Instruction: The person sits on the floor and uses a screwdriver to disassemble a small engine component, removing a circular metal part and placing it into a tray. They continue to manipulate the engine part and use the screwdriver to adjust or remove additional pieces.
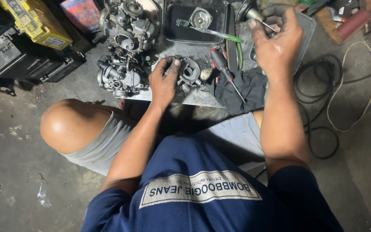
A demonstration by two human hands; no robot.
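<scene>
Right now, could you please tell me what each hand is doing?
Left hand: closed around a grey carburetor part on the board.
Right hand: raised, fingers pinching a thin metal pin.

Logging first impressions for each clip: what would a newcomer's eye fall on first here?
First, the two grimy hands over a low work board: the left hand grips a round metal carburetor part at centre, while the right hand pinches a thin metal pin at upper right. Next, the bank of carburetors at upper left, then the red-and-black screwdriver lying on a dark rag.
</scene>
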